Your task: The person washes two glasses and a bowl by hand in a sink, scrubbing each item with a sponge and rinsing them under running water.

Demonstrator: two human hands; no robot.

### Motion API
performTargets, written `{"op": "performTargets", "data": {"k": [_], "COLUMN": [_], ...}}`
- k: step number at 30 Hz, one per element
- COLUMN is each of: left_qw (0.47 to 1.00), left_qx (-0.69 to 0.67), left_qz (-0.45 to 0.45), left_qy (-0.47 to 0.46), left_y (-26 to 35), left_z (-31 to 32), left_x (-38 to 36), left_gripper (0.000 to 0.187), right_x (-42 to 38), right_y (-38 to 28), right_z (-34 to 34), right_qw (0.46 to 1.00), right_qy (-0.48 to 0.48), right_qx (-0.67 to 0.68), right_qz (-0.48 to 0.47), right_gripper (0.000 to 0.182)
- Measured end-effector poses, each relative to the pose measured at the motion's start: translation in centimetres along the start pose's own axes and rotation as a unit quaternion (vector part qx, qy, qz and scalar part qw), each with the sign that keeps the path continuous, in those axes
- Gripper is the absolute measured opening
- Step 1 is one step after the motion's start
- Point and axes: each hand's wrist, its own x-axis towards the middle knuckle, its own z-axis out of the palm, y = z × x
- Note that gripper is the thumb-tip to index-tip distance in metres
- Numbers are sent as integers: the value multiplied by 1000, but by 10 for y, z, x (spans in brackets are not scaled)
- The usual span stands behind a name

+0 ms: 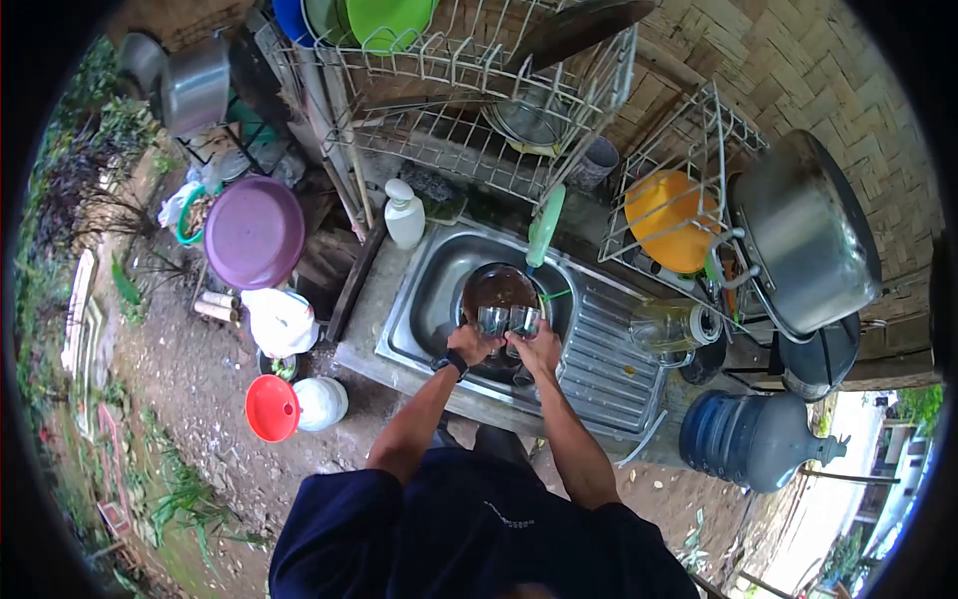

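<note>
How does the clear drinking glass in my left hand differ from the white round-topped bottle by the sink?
The clear drinking glass is see-through; the white round-topped bottle looks opaque. The glass is in your left hand, at the metal sink; the bottle stands unheld beside it. The bottle looks larger than the glass.

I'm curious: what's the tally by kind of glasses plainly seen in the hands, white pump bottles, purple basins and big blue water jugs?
Glasses in the hands: 2
White pump bottle: 1
Purple basin: 1
Big blue water jug: 1
Total: 5
</note>
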Motion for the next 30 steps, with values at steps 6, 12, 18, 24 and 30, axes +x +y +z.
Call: {"op": "performTargets", "data": {"k": [6, 12, 18, 24, 30], "left_qw": [1000, 999, 997, 995, 988], "left_qx": [-2, -5, -17, -57, -97], "left_qz": [-12, -24, 1, 31, 63], "left_qy": [29, 33, 69, 75, 98], "left_y": [4, 10, 6, -5, -12], "left_z": [-1, 5, 14, 19, -3], "left_x": [21, 20, 22, 22, 15], "left_gripper": [86, 85, 80, 77, 72], "right_x": [21, 22, 20, 24, 40], "right_y": [-1, 4, -4, -13, -58], "right_z": [28, 35, 27, 23, 31], "right_qw": [992, 991, 982, 988, 983], "right_qy": [-3, 43, 2, 0, 95], "right_qx": [-115, -129, -186, -153, -53], "right_qz": [46, 0, -16, -18, -145], "right_gripper": [74, 79, 87, 74, 32]}}
